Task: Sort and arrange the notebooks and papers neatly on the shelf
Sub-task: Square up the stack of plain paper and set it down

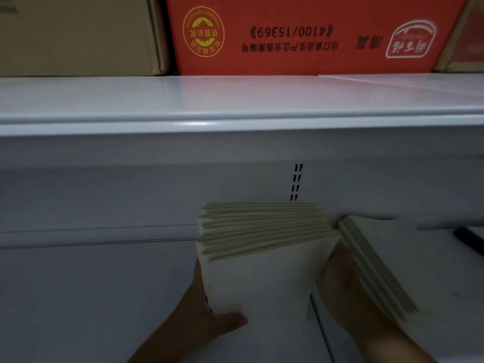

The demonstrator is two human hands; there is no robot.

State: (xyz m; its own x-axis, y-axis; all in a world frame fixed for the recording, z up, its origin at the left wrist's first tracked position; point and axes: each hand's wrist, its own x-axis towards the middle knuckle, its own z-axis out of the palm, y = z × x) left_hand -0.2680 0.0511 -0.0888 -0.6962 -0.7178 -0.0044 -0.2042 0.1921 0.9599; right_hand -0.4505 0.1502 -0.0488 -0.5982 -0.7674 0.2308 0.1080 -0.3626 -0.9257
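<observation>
A thick bundle of white notebooks [262, 258] with cream page edges stands on the lower white shelf [91, 284], tilted back toward the shelf's rear wall. My left hand [209, 313] grips its left side, thumb across the front cover. My right hand [345, 279] presses against the bundle's right side, between it and a second stack of white notebooks [387, 260] that leans away to the right.
A white upper shelf [235, 103] juts out overhead and carries a red printed carton [301, 35] and a brown cardboard box [78, 35]. A slotted upright [296, 182] runs down the back wall. A dark object [468, 239] lies at the far right.
</observation>
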